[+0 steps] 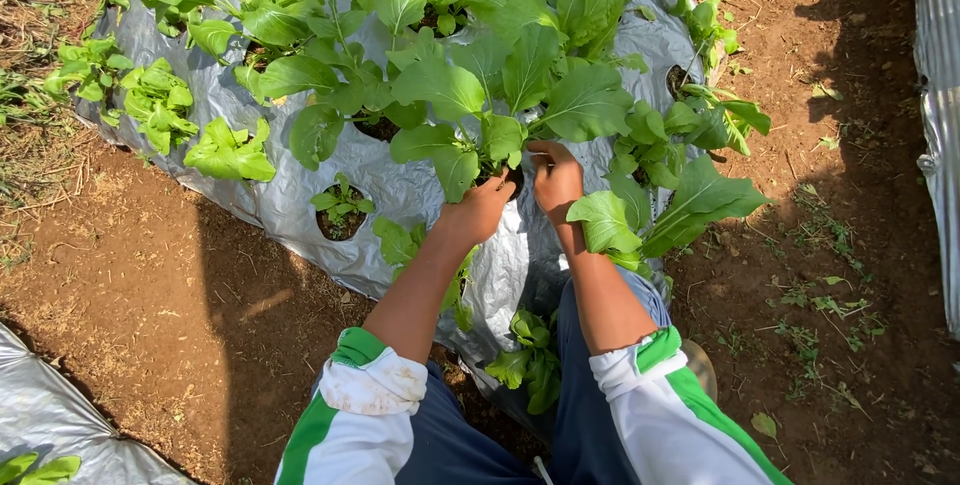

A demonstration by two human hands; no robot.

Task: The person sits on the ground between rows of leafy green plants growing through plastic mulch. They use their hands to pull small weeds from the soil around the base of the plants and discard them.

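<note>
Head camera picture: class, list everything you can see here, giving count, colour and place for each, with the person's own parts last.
Leafy plants: many, green, growing through holes in the sheet, top and centre.
Plastic sheet: one over the bed, silvery grey, centre; further pieces at the lower left and right edges.
Small seedling: one, green, in a hole left of centre.
Soil: reddish brown, paths on both sides of the bed.
Cut leaves: one bunch, green, between the knees.
Left hand: at the base of a plant.
Right hand: at the same plant's base.
Sleeves: two, white and green.
</note>
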